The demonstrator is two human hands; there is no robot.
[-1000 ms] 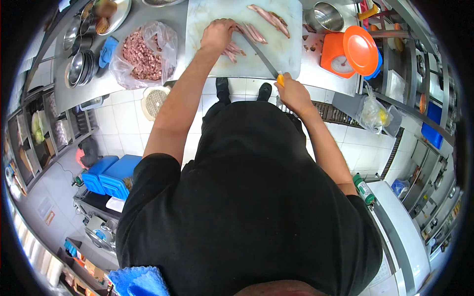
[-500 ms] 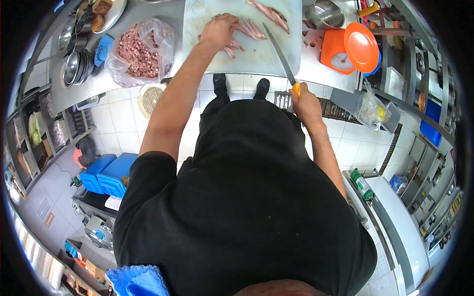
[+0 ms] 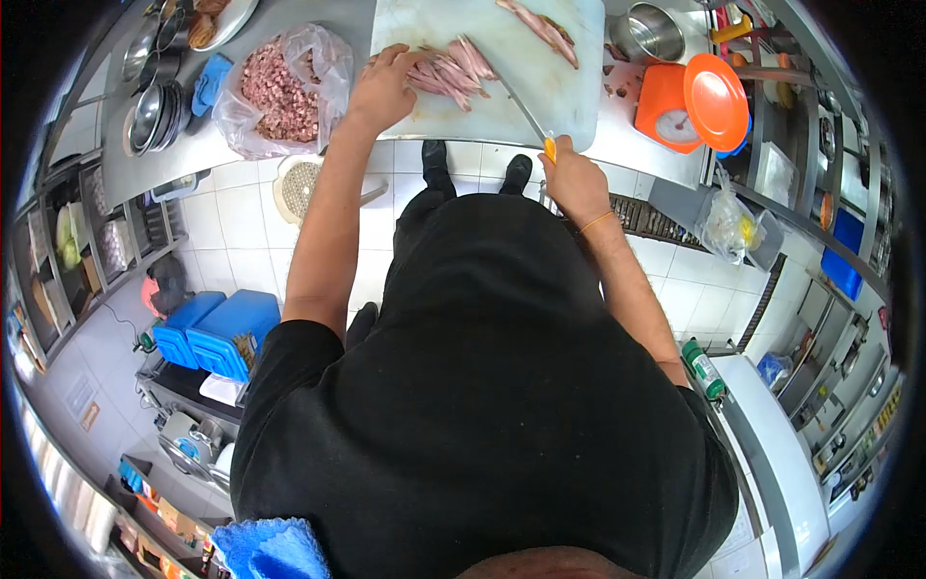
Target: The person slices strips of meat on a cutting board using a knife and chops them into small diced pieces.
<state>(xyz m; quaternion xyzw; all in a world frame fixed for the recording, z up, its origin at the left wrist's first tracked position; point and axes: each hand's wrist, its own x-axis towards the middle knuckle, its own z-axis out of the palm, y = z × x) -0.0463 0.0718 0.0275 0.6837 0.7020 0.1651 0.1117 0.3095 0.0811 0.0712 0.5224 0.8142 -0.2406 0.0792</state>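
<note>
Hard to make out the tip of the knife (image 3: 522, 105) against the meat strips (image 3: 451, 75); cut off at 12, the far edge of the cutting board (image 3: 521, 72) beneath both. Closed right hand (image 3: 576, 183) around the handle; parted fingers of the left hand (image 3: 382, 89) touching the strips at their 9 o'clock end, pressure impossible to tell. On the metal bench (image 3: 193, 166), bagged diced meat (image 3: 280, 95) at 11, orange scale (image 3: 666, 111) at 1. Between strips and scale, a band of board; below, tiled floor (image 3: 241, 207).
</note>
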